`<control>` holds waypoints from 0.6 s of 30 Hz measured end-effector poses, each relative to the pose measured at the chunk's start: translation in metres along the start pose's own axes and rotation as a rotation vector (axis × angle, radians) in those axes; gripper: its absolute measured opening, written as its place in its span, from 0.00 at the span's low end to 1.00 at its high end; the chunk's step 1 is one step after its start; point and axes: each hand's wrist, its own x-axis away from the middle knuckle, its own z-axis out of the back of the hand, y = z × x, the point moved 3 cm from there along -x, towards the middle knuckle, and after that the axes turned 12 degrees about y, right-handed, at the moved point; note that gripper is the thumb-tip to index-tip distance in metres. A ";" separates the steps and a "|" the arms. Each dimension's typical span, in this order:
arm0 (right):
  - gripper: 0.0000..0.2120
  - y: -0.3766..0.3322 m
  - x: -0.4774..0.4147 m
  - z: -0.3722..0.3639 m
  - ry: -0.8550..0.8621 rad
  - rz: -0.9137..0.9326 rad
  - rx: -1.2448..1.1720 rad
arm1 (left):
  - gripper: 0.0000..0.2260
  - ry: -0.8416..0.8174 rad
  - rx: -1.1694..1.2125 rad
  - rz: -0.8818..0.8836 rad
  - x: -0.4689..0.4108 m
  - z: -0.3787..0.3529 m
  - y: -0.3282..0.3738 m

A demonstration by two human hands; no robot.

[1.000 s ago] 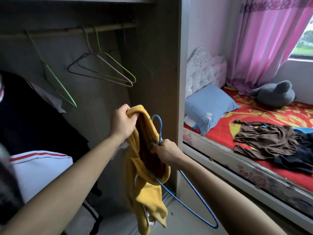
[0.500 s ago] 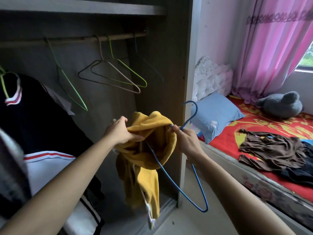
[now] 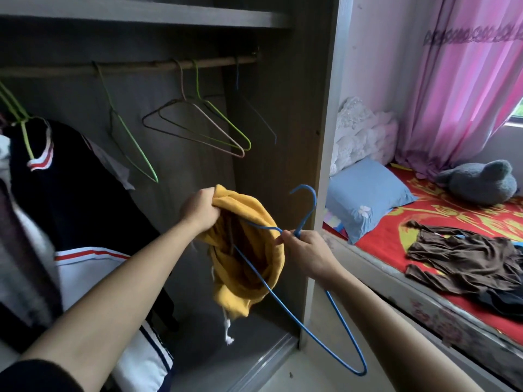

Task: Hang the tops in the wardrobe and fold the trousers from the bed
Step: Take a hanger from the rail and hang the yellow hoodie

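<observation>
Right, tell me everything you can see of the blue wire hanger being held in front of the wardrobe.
The thin blue wire hanger looks like coated metal, with a curved hook on top and a triangular body. It is tilted, hook up by the wardrobe's side panel, its far corner low near the floor. The right hand pinches it at the neck below the hook. One shoulder arm runs into the opening of the mustard-yellow fleece top, which the left hand holds bunched at its edge. It hangs on nothing yet.

Since a second ago the right hand point(image 3: 307, 254) has slid one arm of the blue hanger point(image 3: 285, 304) deeper into the yellow top point(image 3: 249, 250), whose opening the left hand point(image 3: 199, 209) has pulled wider.
</observation>
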 end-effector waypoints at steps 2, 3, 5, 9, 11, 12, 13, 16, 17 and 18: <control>0.18 -0.001 0.004 -0.006 -0.039 0.038 0.078 | 0.13 0.010 -0.058 -0.074 0.008 0.004 0.013; 0.18 -0.004 0.006 -0.009 -0.054 0.044 0.099 | 0.12 0.004 -0.061 -0.098 0.012 0.006 0.022; 0.18 -0.007 0.006 -0.020 -0.083 0.049 0.115 | 0.09 -0.047 -0.018 -0.149 0.020 0.005 0.040; 0.15 -0.004 -0.001 -0.048 -0.005 0.044 0.113 | 0.05 -0.256 0.221 -0.225 0.036 0.003 0.074; 0.14 0.007 -0.008 -0.053 0.111 0.004 0.080 | 0.04 -0.284 0.304 -0.192 0.038 0.001 0.071; 0.14 0.013 -0.011 -0.053 0.156 -0.036 0.041 | 0.07 -0.283 0.329 -0.158 0.038 0.002 0.066; 0.14 0.017 -0.012 -0.051 0.193 -0.073 -0.013 | 0.09 -0.287 0.337 -0.116 0.038 0.002 0.060; 0.14 0.015 -0.014 -0.038 0.248 -0.061 -0.156 | 0.26 -0.331 0.375 0.040 0.039 0.008 0.041; 0.15 0.009 -0.013 -0.031 0.261 -0.009 -0.188 | 0.29 -0.317 0.361 0.058 0.039 0.013 0.039; 0.16 0.003 -0.011 -0.025 0.274 0.064 -0.211 | 0.27 -0.268 0.337 0.021 0.036 0.016 0.036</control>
